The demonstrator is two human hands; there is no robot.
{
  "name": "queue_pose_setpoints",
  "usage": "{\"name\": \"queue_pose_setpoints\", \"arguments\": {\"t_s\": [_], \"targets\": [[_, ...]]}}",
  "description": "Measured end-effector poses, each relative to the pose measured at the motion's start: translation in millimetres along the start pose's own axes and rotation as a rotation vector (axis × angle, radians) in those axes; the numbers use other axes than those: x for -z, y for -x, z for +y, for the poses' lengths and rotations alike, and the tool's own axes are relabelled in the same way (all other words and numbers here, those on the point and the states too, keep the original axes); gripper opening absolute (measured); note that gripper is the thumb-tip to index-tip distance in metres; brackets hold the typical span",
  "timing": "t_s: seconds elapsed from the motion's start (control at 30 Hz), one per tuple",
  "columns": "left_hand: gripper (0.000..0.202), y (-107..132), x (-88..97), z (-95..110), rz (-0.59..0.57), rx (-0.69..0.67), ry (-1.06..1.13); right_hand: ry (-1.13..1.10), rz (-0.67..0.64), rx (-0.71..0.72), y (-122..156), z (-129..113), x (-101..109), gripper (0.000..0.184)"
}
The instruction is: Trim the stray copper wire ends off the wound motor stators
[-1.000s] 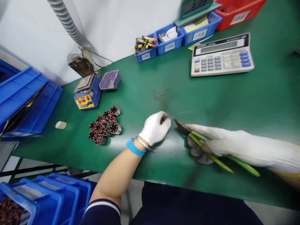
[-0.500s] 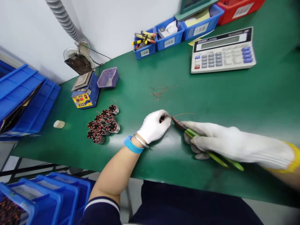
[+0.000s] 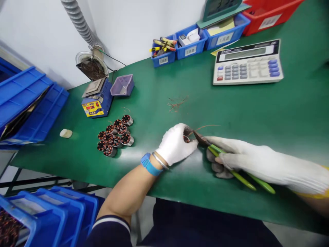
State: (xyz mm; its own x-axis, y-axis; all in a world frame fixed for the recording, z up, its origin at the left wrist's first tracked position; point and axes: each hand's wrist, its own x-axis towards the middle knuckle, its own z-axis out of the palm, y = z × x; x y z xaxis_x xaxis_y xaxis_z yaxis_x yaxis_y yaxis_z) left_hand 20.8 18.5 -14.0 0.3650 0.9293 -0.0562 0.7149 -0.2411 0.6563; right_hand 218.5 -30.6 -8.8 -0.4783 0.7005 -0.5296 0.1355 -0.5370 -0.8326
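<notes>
The left hand (image 3: 177, 145) is grasping a wire-wound stator (image 3: 186, 139); its long wire (image 3: 209, 125) is projecting toward three o'clock, apparently uncut. The right hand (image 3: 227, 157) is gripping green-handled cutting pliers (image 3: 217, 150) beside it. Wire clippings (image 3: 177, 104) lying at twelve o'clock suggest some cutting is done; whether the clustered stators (image 3: 116, 141) standing at nine o'clock need any is unclear.

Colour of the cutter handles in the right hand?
Green handles, in the right hand; head view.
</notes>
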Motion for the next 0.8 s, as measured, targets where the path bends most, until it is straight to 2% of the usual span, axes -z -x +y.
{"name": "queue_pose_setpoints", "arguments": {"t_s": [0.13,0.3,0.37,0.6,0.8], "targets": [[0.016,0.3,-1.4,2.1,0.01,0.031,0.005,0.001,0.028,-0.04,1.2,-0.3,0.9,0.04],[0.021,-0.1,-3.0,1.4,0.025,0.073,0.057,0.034,0.063,-0.075,5.1,-6.5,-0.9,0.074],[0.022,-0.6,-3.1,0.1,0.024,0.064,0.05,0.028,0.054,-0.08,4.6,-5.0,0.5,0.081],[0.015,-1.1,-1.9,-2.8,0.009,-0.039,-0.014,-0.095,0.022,-0.061,0.6,10.0,7.4,0.079],[0.014,-0.6,-1.5,-3.1,0.012,-0.041,-0.019,-0.132,-0.024,-0.034,4.2,0.8,3.0,0.069]]}}
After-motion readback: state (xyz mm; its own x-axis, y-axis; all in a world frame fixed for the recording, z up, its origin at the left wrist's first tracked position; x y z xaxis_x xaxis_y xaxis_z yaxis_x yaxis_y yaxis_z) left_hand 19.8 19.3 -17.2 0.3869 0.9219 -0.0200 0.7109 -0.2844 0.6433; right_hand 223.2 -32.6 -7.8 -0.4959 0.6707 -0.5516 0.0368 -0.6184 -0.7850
